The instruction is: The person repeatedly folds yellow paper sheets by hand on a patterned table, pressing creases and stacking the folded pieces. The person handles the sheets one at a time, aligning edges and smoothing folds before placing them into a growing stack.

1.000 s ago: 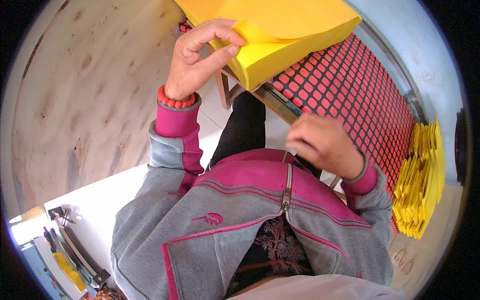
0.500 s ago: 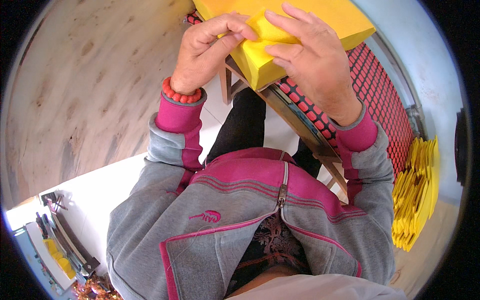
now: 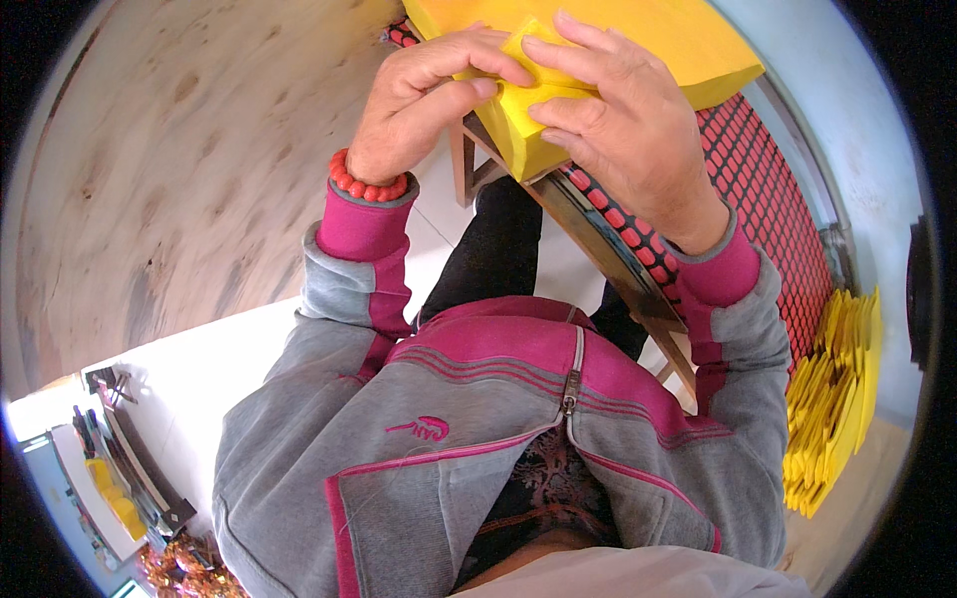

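Your right hand has come up since a second ago, from over your lap to the stack of yellow sheets, where your left hand already was. That stack sits around 1 o'clock, and its near corner has a folded yellow flap right between your hands. Your left forefinger and thumb rest on it with their tips apart, coming from about 11; can't tell if they're actually pinching anything. Your right hand, past 1, has its fingers spread over the flap, thumb well apart from the forefinger.

Under the stack, out toward 2, you've got a red-and-black patterned cover on a wooden stand. Past 3 there's a bunch of folded yellow pieces. You're wearing a red bead bracelet near 11 and a grey-and-magenta jacket at 6. Shiny orange tinsel lies toward 7-8.
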Motion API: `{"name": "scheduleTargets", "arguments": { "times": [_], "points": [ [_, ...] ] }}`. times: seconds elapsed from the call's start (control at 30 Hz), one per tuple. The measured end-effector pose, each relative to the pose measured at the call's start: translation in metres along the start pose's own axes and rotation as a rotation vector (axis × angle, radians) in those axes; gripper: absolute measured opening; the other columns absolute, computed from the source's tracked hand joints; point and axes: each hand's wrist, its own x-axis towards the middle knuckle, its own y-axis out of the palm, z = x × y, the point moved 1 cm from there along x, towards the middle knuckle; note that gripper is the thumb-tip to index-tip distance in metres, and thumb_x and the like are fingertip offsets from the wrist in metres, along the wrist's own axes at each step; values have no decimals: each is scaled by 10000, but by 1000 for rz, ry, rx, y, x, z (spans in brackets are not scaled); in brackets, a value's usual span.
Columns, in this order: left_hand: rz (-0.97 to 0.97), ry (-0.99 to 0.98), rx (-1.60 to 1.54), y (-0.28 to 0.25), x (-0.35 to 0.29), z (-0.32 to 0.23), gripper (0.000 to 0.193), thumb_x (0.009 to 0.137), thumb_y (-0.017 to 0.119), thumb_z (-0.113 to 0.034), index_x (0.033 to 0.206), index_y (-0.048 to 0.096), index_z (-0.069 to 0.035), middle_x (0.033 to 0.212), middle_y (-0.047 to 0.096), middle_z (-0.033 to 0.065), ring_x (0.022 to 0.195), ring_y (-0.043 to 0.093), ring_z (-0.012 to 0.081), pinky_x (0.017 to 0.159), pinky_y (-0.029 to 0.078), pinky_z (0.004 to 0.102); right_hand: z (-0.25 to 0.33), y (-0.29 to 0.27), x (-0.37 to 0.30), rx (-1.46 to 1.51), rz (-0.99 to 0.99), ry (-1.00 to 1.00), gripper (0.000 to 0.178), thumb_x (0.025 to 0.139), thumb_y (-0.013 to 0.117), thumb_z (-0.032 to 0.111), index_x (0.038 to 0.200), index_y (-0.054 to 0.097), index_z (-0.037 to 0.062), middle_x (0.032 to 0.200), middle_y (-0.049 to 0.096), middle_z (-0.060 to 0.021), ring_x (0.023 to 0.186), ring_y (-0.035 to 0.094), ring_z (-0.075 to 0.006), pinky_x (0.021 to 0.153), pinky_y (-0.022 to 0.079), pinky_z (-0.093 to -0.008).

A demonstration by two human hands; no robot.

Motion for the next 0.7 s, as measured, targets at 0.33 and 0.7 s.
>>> {"name": "scheduleTargets", "arguments": {
  "times": [0.33,0.7],
  "points": [
    [11,13,8,-2,0,-2,252,887,529,-19,1060,712,-1,1124,710,121,1145,621,269,1064,422,387,13,0,1,135,36,253,78,858,675,8,922,640,36,1277,681,-135,1277,591,-357,1041,468,-424],
    [31,-25,2,-4,-2,3,245,848,613,-27,1066,722,-3,1146,709,101,1286,550,267,1155,321,410,7,4,-7,420,-14,384,57,929,650,41,940,618,-3,1293,669,-174,1238,626,-289,1000,483,-348]
  ]
}}
